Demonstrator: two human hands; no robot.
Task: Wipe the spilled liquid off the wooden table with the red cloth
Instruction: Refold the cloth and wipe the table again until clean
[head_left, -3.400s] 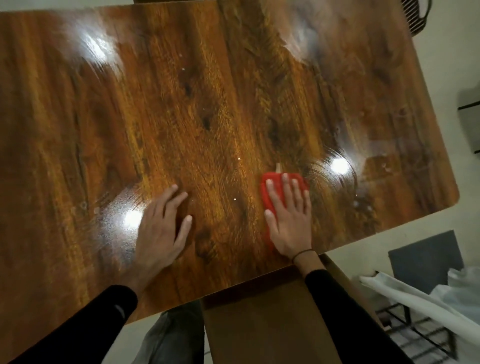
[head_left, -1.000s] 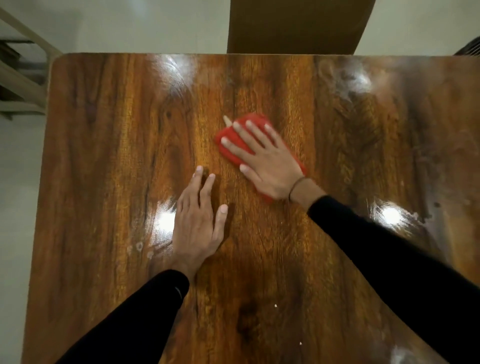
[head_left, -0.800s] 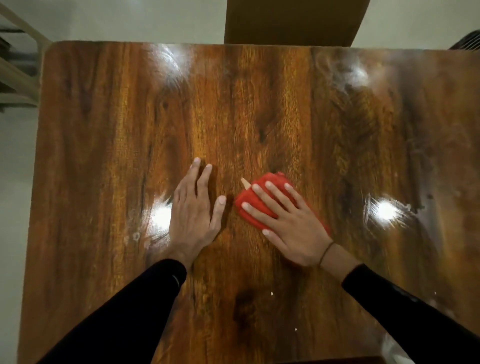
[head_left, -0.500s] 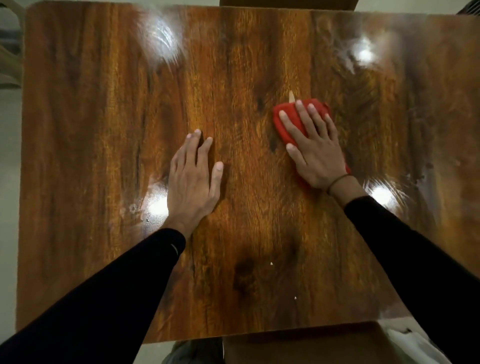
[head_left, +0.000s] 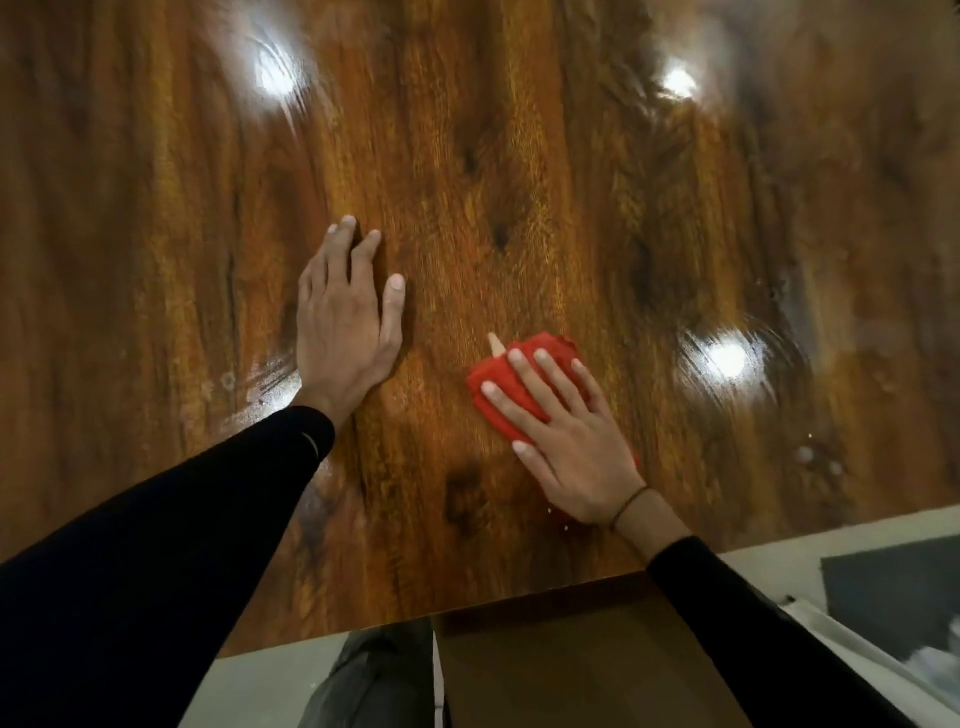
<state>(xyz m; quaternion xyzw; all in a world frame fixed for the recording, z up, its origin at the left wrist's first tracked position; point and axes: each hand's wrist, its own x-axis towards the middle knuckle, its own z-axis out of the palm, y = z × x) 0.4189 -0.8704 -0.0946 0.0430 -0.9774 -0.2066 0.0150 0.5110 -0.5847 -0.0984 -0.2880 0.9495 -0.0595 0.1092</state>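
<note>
Across nearly the whole view runs the glossy wooden tabletop (head_left: 519, 156), its near edge cutting the bottom of the picture, with three lamp glares on its varnish. Beyond that near edge I see a brown chair back (head_left: 561, 660) tucked under and, toward the near right corner, a dark mat (head_left: 893, 597) on the pale floor. My left hand (head_left: 345, 322) lies flat on the wood left of centre, fingers straight and lightly spread, gripping nothing, just bracing. My right hand (head_left: 566, 431) lies flat near the near edge, right of centre, fingers straight and fanned, pressing the folded red cloth (head_left: 524, 374) down; the cloth shows past the fingertips and a sliver at the wrist. A small pale tag (head_left: 495, 345) pokes from the cloth's far corner. Smallest are the droplets (head_left: 813, 457) toward the right edge and faint smears (head_left: 270, 379) beside my left wrist.

I judge the wiping stroke is in hand. Next I would carry the cloth, under even pressure, right toward those droplets, then to the smears.
</note>
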